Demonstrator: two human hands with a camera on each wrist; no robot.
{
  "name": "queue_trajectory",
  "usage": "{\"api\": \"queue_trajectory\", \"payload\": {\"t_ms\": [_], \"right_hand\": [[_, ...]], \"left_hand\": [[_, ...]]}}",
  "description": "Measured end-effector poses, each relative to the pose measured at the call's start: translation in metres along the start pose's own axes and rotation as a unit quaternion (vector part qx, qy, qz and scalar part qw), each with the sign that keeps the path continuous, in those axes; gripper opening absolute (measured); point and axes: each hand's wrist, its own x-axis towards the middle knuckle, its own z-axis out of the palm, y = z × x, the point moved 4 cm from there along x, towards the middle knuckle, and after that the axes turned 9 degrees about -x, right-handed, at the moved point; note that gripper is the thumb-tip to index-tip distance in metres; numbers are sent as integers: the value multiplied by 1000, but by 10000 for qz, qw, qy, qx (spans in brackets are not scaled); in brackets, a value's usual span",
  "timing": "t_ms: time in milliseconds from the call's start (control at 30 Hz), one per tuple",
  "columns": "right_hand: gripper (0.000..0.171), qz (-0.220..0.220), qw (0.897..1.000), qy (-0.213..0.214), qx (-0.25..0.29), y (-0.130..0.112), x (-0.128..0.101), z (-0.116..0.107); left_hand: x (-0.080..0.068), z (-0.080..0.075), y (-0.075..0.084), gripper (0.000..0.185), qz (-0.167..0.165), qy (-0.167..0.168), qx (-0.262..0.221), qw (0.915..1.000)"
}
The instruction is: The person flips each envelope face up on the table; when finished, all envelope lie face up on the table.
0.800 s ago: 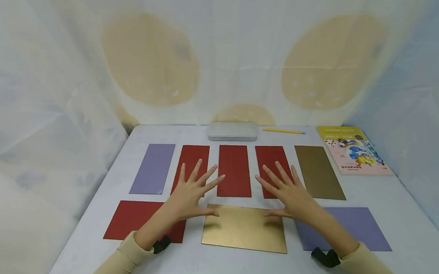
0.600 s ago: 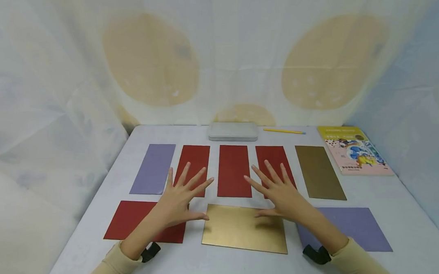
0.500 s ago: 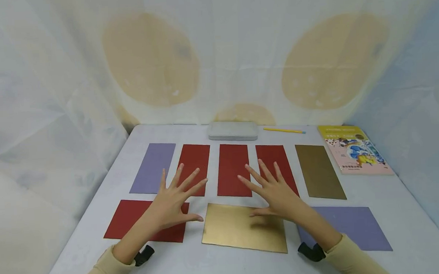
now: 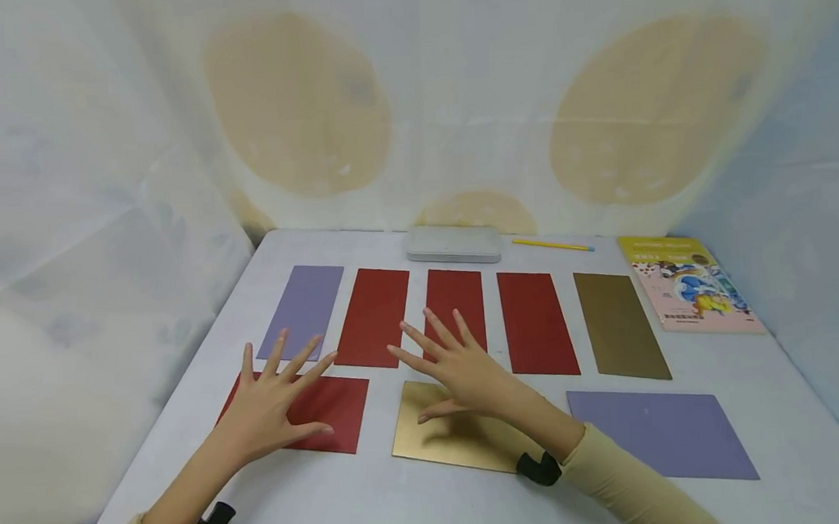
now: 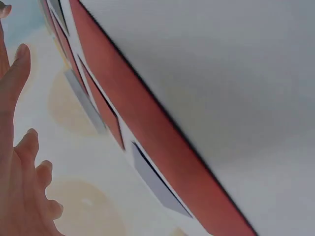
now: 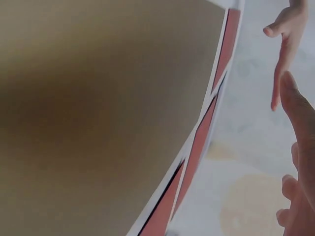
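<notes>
My left hand [image 4: 267,413], fingers spread, hovers over the red card [image 4: 331,410] at the front left and holds nothing. With its fingers also spread, my right hand [image 4: 462,369] is above the gold card [image 4: 427,441] at the front middle, casting a shadow on it. The right wrist view has the gold card [image 6: 98,123] filling its left side, apart from the right hand [image 6: 300,147]. Behind the hands lies a row of cards: a purple card [image 4: 308,298], several red ones such as the middle red card [image 4: 456,299], and a brown-gold card [image 4: 622,323].
Another purple card [image 4: 662,431] lies at the front right. Along the back of the white table [image 4: 402,513] are a grey case [image 4: 454,245], a yellow pencil [image 4: 552,245] and a picture book [image 4: 691,285]. Curtains [image 4: 468,96] hang behind and at both sides.
Both hands have moved left with fingers spread: the left from between the red and gold cards to over the red card, the right across the gold card. The head view has shifted slightly; the cards stay put.
</notes>
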Motion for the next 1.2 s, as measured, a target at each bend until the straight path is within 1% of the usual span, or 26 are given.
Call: {"api": "queue_trajectory", "payload": {"t_ms": [167, 333, 433, 600, 667, 733, 833, 933, 1067, 1200], "right_hand": [[103, -201, 9991, -334, -175, -20, 22, 7], [106, -349, 9971, -668, -63, -37, 41, 14], [106, -523, 9958, -735, 152, -48, 50, 18], [106, -826, 9925, -817, 373, -63, 64, 24], [106, -951, 9905, -906, 402, -67, 69, 26], [106, -1061, 9874, -1035, 558, -70, 73, 28], [104, -1166, 9801, -1344, 876, -74, 76, 32], [100, -1181, 9724, -1645, 1163, -76, 76, 36], [95, -1090, 9703, -1845, 1120, -79, 75, 40], [90, -947, 9691, -1975, 1137, -81, 73, 42]], "left_hand": [[-27, -6, -19, 97, -325, 40, -35, 9995], [-52, -12, -37, 98, -512, 64, -54, 9987], [-67, -14, -48, 100, -448, -13, -61, 9990], [-85, -20, -69, 104, -167, -106, -157, 9997], [-90, -22, -79, 105, -106, -120, -221, 9996], [-94, -23, -87, 105, -48, -130, -248, 9996], [-98, -22, -98, 103, -8, -155, -347, 9993], [-100, -20, -104, 100, 20, -147, -495, 9987], [-101, -16, -111, 93, 51, -97, -722, 9973], [-104, -12, -115, 89, 64, -142, -908, 9957]]}}
